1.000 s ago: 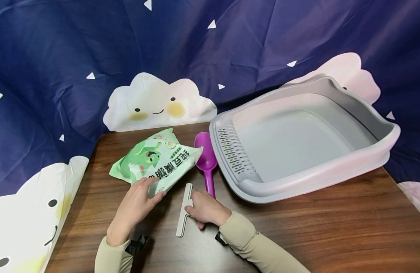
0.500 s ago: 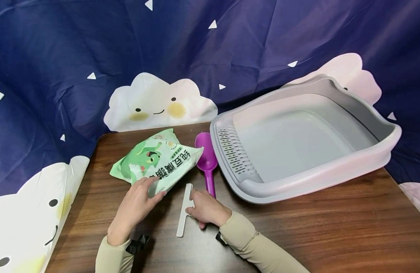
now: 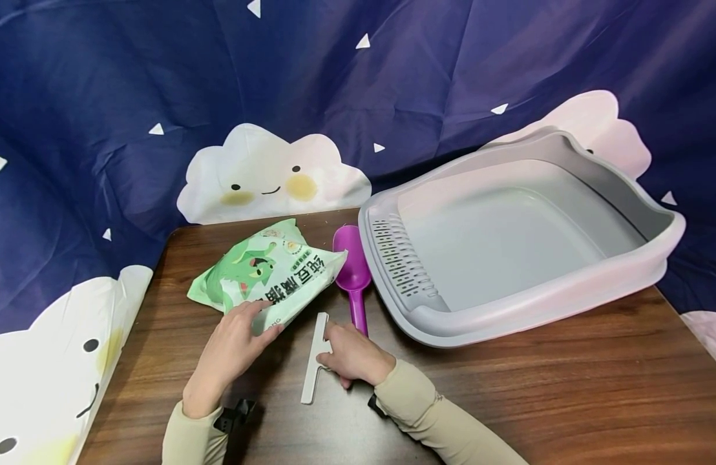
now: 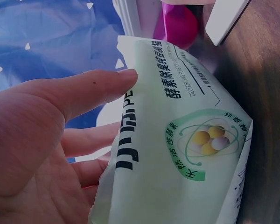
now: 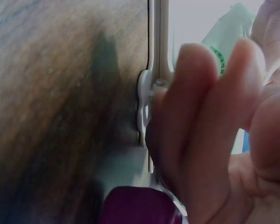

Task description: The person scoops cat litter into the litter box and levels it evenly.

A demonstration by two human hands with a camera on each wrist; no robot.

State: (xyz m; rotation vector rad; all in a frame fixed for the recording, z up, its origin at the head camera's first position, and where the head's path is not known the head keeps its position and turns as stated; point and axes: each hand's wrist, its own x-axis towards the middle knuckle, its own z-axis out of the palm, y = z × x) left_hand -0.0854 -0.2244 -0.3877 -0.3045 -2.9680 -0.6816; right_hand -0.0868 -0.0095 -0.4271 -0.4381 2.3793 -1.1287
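Observation:
A green and white bag of cat litter (image 3: 265,268) lies on the table at the left in the head view. Over its near edge rests my left hand (image 3: 232,345), its fingers loosely spread. In the left wrist view the thumb touches the printed face of the bag (image 4: 191,93), and the other fingers are partly hidden behind it. A white bag clip (image 3: 313,368) lies lengthwise on the table, and my right hand (image 3: 355,352) grips its handle side with curled fingers. The clip's handle (image 5: 143,107) is half covered by those fingers in the right wrist view.
Between the bag and the grey litter box (image 3: 544,326) lies a purple scoop (image 3: 353,261), its handle end hidden by my right hand. The litter box has a slotted left end and takes up the table's right rear. Behind hangs a blue cloth (image 3: 311,64) with clouds.

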